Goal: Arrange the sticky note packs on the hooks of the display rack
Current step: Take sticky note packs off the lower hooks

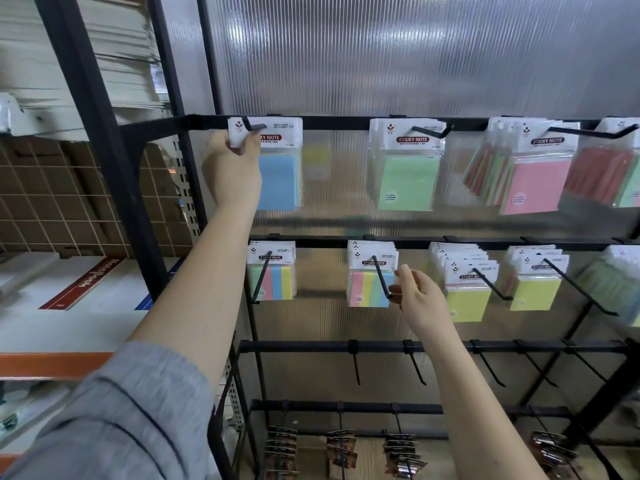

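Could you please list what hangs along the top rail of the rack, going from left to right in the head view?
Left hand gripping the blue sticky note pack → green pack → pink pack → a pack cut off by the right edge.

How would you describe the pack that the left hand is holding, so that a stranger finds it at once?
Look at the top bar of the black display rack. On its leftmost hook hangs the blue sticky note pack, gripped at its white header by the left hand. Its neighbours to the right are green and pink.
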A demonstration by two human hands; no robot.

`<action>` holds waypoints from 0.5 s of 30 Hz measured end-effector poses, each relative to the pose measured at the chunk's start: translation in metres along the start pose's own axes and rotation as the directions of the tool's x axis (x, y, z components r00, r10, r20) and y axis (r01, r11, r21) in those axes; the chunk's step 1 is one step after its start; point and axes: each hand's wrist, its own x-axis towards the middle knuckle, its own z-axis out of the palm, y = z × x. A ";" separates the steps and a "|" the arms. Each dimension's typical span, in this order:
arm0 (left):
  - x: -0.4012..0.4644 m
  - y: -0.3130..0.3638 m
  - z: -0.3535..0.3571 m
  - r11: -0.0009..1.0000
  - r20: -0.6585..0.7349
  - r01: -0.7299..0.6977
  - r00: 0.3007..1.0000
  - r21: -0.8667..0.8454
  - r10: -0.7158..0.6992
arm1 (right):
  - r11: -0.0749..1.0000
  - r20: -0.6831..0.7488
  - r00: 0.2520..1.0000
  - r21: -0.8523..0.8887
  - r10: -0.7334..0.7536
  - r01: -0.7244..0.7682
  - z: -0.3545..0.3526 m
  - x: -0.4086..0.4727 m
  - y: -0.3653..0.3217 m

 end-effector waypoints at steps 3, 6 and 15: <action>0.003 -0.003 0.003 1.000 -0.023 0.017 1.000 0.011 -0.016 | 1.000 0.007 1.000 0.012 0.002 -0.002 0.000 0.001 -0.001; -0.001 -0.003 0.001 1.000 -0.029 0.010 1.000 0.028 -0.010 | 1.000 0.010 1.000 0.015 0.004 -0.004 -0.001 0.003 0.001; -0.027 -0.011 -0.013 0.995 0.029 0.103 0.994 0.016 -0.104 | 0.997 0.000 0.999 0.074 0.036 -0.036 0.000 0.014 0.011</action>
